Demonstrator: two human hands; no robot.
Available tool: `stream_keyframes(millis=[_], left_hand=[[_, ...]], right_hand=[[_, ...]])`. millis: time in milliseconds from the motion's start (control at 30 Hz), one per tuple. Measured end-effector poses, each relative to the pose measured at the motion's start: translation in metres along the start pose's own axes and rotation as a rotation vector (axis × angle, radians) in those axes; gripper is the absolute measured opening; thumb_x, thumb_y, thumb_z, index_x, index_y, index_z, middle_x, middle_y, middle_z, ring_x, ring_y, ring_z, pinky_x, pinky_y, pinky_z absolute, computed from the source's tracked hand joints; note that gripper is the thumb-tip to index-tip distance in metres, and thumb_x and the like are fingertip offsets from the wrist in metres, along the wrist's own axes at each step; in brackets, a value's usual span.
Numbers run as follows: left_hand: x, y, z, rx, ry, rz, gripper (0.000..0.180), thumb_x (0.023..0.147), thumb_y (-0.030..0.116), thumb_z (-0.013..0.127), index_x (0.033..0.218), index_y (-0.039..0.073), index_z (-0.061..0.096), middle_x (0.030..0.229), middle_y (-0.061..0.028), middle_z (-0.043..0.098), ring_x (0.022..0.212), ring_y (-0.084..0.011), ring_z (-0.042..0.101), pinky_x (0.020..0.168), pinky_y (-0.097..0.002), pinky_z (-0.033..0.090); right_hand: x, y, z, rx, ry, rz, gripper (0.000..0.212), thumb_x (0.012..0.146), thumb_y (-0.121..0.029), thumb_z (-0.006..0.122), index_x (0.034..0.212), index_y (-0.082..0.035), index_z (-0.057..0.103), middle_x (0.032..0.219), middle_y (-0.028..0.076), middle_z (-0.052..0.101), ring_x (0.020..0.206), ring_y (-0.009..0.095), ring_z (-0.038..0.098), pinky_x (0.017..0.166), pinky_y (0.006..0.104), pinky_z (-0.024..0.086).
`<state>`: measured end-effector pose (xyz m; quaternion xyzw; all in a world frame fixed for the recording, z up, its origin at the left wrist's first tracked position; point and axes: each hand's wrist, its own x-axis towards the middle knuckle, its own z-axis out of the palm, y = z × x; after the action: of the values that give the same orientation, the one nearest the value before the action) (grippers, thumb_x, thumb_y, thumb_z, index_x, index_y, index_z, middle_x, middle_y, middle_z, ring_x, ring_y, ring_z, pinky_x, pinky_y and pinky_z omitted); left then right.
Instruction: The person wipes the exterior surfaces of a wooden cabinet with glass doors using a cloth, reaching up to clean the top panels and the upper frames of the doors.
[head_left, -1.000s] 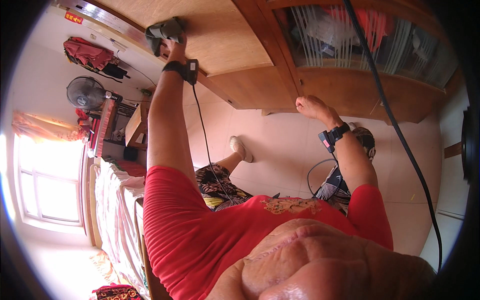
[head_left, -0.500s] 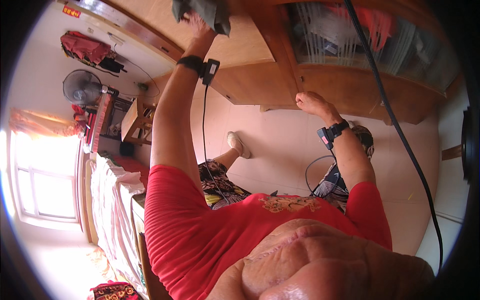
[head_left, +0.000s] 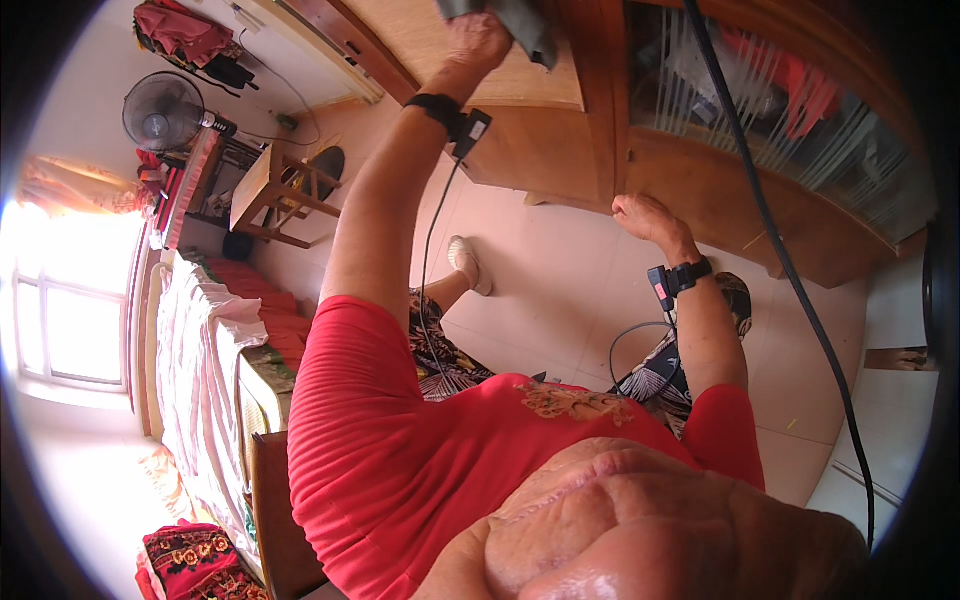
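Observation:
My left hand [head_left: 478, 44] reaches up to the wooden cabinet [head_left: 535, 150] and is closed on a dark grey-green cloth [head_left: 527, 32]. The cloth lies over the light wood panel [head_left: 550, 85] near its right edge, partly cut off by the top of the picture. Lower and to the right, my right hand [head_left: 648, 216] is held in a loose fist in front of the cabinet's lower part. Nothing shows between its fingers. A black strap with a small wired box circles each wrist.
Striped glass [head_left: 680, 85] covers the cabinet's right section. A black cable [head_left: 765, 200] hangs across the view on the right. To the left are a wooden stool [head_left: 265, 190], a fan [head_left: 162, 112], a bed with a white sheet [head_left: 195, 340] and a bright window [head_left: 70, 300].
My left hand has moved right across the panel with the cloth. The view has turned slightly, showing more of the stool. My right hand stays in a loose fist.

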<state>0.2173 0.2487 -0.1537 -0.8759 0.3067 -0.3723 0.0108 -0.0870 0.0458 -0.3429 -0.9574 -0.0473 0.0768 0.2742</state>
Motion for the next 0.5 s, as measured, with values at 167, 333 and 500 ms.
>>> stream_keyframes(millis=[167, 333, 500], left_hand=[[-0.001, -0.087, 0.004, 0.206, 0.134, -0.002, 0.024, 0.079, 0.034, 0.062, 0.081, 0.011, 0.068, 0.077, -0.0143, 0.065, 0.075, -0.0333, 0.064, 0.061, -0.0455, 0.047], [-0.004, -0.076, 0.037, -0.038, 0.204, -0.280, 0.034, 0.083, 0.028, 0.060, 0.105, 0.004, 0.065, 0.109, -0.0189, 0.065, 0.107, -0.0418, 0.056, 0.094, -0.0506, 0.042], [-0.043, -0.132, 0.108, 0.009, 0.234, -0.249, 0.051, 0.085, 0.037, 0.058, 0.123, 0.003, 0.057, 0.128, -0.0199, 0.056, 0.120, -0.0405, 0.050, 0.103, -0.0504, 0.036]], right_hand=[[-0.002, -0.002, -0.002, 0.010, -0.002, 0.015, 0.019, 0.083, -0.012, 0.053, 0.093, -0.001, 0.064, 0.090, 0.020, 0.068, 0.086, 0.036, 0.065, 0.076, 0.0418, 0.051], [-0.007, 0.020, 0.004, -0.007, -0.012, 0.048, 0.019, 0.083, -0.011, 0.053, 0.093, -0.001, 0.064, 0.090, 0.021, 0.067, 0.087, 0.037, 0.065, 0.078, 0.0429, 0.050], [0.004, 0.001, 0.004, -0.018, -0.047, -0.032, 0.017, 0.082, -0.011, 0.052, 0.089, 0.000, 0.062, 0.088, 0.020, 0.067, 0.086, 0.037, 0.064, 0.078, 0.0429, 0.049]])
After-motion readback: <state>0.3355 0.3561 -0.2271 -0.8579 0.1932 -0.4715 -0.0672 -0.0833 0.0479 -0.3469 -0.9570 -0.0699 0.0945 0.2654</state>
